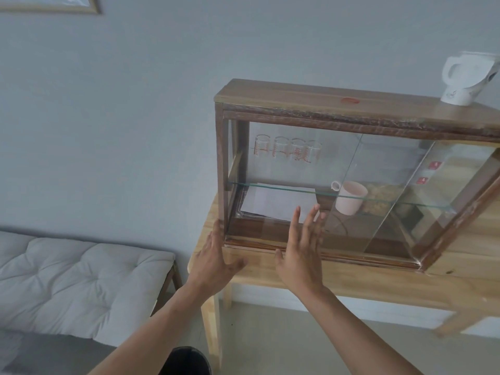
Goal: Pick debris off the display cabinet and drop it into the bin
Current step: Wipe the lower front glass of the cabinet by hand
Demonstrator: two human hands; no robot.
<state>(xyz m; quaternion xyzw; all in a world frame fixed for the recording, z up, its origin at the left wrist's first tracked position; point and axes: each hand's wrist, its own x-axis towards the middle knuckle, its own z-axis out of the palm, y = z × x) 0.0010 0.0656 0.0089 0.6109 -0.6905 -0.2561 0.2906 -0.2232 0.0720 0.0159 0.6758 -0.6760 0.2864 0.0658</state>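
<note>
A wooden display cabinet with sliding glass doors stands on a light wooden table. A small red scrap lies on its top board. Inside, several glasses sit high up, with a white sheet of paper and a pink mug lower down. My left hand is open, fingertips at the cabinet's lower left corner post. My right hand is open with fingers spread against the left glass door. No bin is in view.
A white jug stands on the cabinet's top at the right. A bench with a grey tufted cushion sits left of the table against the wall. A dark foot or shoe shows at the bottom edge.
</note>
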